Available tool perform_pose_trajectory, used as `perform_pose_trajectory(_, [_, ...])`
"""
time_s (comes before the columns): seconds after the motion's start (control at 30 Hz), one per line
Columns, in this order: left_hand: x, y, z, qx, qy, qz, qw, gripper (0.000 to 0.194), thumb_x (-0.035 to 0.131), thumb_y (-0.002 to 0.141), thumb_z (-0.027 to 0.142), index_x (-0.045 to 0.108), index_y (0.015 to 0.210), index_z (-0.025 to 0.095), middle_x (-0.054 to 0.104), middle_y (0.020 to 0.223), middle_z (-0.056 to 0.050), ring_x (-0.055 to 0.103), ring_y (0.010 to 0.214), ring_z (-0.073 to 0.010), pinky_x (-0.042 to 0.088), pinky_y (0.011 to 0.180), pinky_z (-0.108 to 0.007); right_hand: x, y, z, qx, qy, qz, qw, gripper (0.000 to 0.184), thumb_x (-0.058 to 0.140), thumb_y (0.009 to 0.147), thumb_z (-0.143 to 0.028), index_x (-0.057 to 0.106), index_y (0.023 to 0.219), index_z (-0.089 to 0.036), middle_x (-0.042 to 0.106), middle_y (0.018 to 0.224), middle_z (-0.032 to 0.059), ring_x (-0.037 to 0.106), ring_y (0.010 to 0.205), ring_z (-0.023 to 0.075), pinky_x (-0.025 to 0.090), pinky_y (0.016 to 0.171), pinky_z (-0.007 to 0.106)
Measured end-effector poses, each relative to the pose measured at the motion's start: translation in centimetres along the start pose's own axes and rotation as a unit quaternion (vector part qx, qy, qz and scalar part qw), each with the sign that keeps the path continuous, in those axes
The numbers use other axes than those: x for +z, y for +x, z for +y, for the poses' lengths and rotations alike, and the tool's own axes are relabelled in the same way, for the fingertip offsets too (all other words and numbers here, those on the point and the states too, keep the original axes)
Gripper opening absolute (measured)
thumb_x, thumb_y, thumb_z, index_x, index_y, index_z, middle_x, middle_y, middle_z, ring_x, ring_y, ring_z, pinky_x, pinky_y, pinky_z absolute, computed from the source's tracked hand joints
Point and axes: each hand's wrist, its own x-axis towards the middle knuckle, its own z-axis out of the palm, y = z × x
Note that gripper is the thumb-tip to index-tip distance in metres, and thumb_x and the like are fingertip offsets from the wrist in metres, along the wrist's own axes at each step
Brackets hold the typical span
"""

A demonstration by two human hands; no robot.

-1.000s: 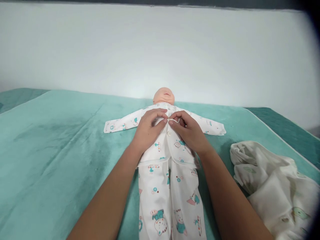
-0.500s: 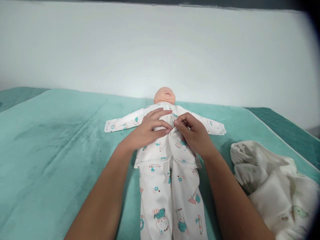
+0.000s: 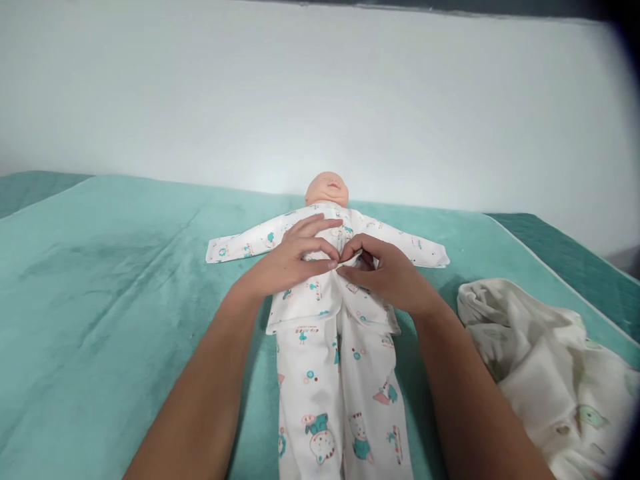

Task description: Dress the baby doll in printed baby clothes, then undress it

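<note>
Seemingly we're buttoning the patterned shirt, left hand and right hand pinching its front edges, which probably next need drawing together.

A pale wall is bordered at twelve o'clock by a dark band, with teal fabric spread towards six o'clock.

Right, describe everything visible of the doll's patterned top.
The top is white, soft-looking fabric with teal and reddish prints. It opens in front, where a button shows. On the face-up doll, its long sleeves spread outward and its hem overlaps the trousers. The right hand pinches its front; the left hand touches it.
</note>
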Motion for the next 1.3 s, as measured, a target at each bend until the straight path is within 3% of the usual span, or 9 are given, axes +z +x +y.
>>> perform_pose_trajectory(0.53, [-0.21, 0.04, 0.31, -0.026, -0.041, 0.011, 0.999, 0.011, 0.061, 0.089, 0.029, 0.072, 0.088, 0.031, 0.047, 0.151, 0.006, 0.025, 0.150, -0.0253, 0.027, 0.120, -0.052, 0.20, 0.14, 0.11, -0.017, 0.009, 0.024, 1.000, 0.013, 0.067, 0.085, -0.033, 0.061, 0.080, -0.023, 0.056, 0.077, -0.0024, 0.042, 0.064, 0.0118, 0.035, 0.060, 0.028])
perform_pose_trajectory(0.97, [-0.08, 0.25, 0.54, -0.050, -0.101, 0.013, 0.994, 0.016, 0.062, 0.090, 0.040, 0.066, 0.083, 0.025, 0.047, 0.151, 0.003, 0.024, 0.150, -0.0245, 0.022, 0.121, -0.050, 0.74, 0.54, 0.58, -0.026, 0.096, 0.047, 0.994, 0.022, 0.068, 0.085, -0.041, 0.066, 0.077, -0.021, 0.057, 0.078, -0.0011, 0.037, 0.062, 0.0099, 0.030, 0.056, 0.028])
perform_pose_trajectory(1.3, [0.02, 0.29, 0.22, -0.042, -0.076, 0.007, 0.996, 0.018, 0.060, 0.091, 0.042, 0.071, 0.090, 0.029, 0.045, 0.152, 0.005, 0.024, 0.150, -0.0262, 0.024, 0.120, -0.051, 0.67, 0.29, 0.57, -0.012, 0.136, 0.028, 0.990, 0.026, 0.067, 0.087, -0.043, 0.058, 0.077, -0.021, 0.038, 0.062, -0.0058, 0.029, 0.056, 0.0090, 0.022, 0.051, 0.026])
